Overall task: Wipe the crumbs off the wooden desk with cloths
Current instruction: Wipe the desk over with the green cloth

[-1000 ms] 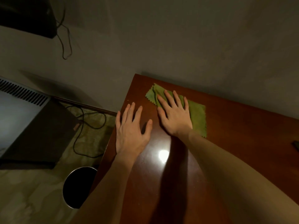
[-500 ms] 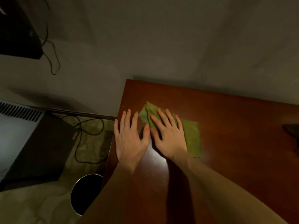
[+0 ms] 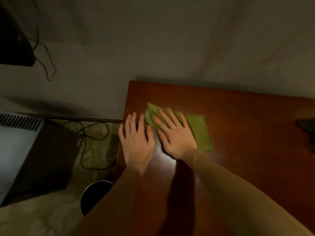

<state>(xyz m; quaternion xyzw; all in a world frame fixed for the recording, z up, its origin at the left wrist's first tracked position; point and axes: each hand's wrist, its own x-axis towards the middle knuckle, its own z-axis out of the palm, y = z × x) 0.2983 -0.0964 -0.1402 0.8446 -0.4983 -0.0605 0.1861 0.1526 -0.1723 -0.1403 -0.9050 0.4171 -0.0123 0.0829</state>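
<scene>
A green cloth (image 3: 199,130) with a pinked edge lies flat near the left end of the reddish wooden desk (image 3: 247,167). My right hand (image 3: 175,135) presses on it with straight, spread fingers and covers its left half. My left hand (image 3: 136,142) lies flat on the bare wood at the desk's left edge, just beside the cloth. A pale crumb (image 3: 128,111) sits near the far left corner of the desk. Both forearms reach in from the bottom.
A dark round bin (image 3: 95,195) stands on the floor just below the desk's left edge. A grey box with vents (image 3: 25,150) and black cables (image 3: 95,132) lie further left. A dark object (image 3: 306,126) sits at the desk's right edge. A wall runs behind the desk.
My right hand has slid the cloth toward me and leftward from the far corner. My left hand has stayed flat at the desk's left edge, and the two hands have come closer together.
</scene>
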